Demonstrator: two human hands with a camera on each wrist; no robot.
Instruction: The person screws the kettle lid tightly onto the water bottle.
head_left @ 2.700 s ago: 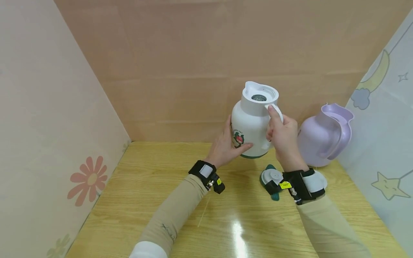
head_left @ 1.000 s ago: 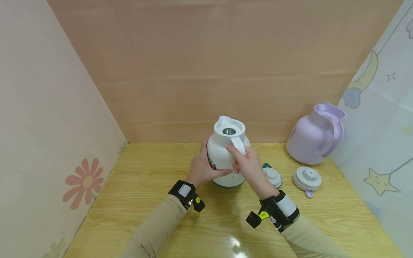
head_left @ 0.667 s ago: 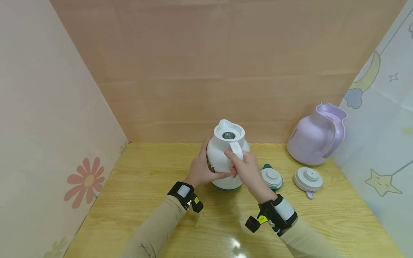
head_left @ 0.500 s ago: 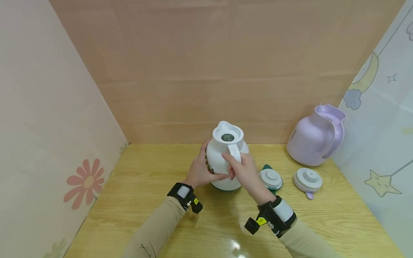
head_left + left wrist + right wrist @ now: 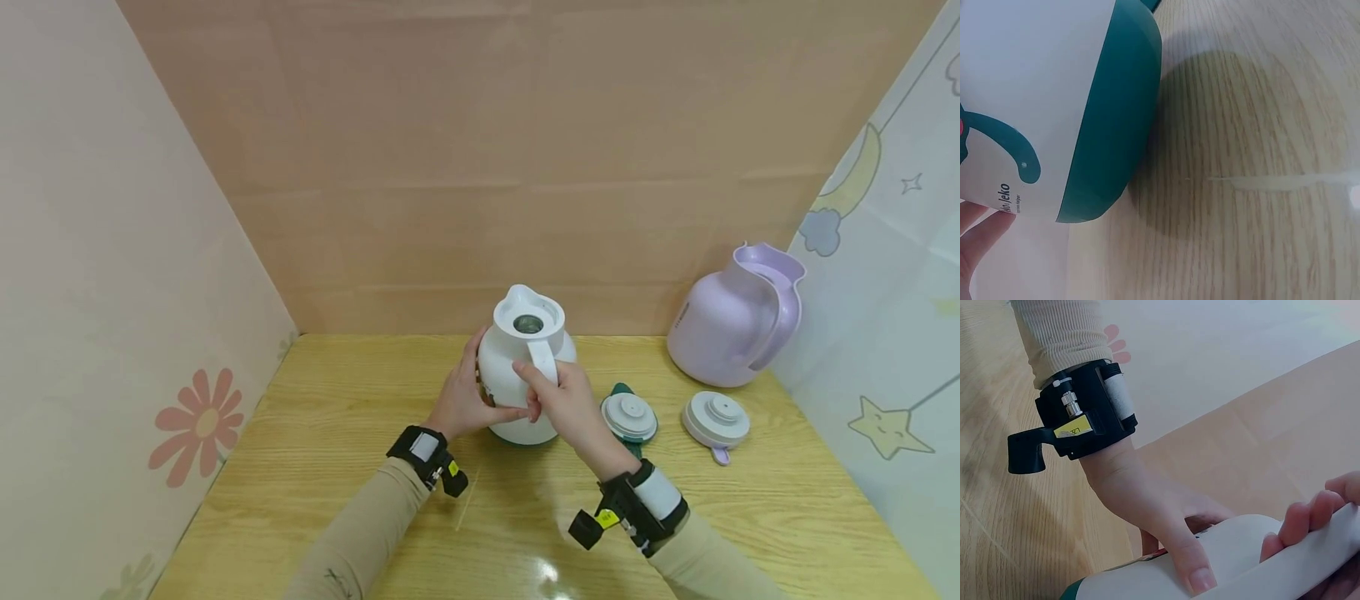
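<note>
White plastic fills both grips: the right hand [image 5: 564,398] curls round the handle [image 5: 542,360] of the white jug [image 5: 525,367], while the left hand [image 5: 467,398] cups the jug's body from nine o'clock. It seems the jug is being settled, mouth open, at the middle of the desk [image 5: 330,467]. Its green-rimmed lid [image 5: 630,415] lies at three o'clock; fitting it looks like the next move, calling for one freed hand.
</note>
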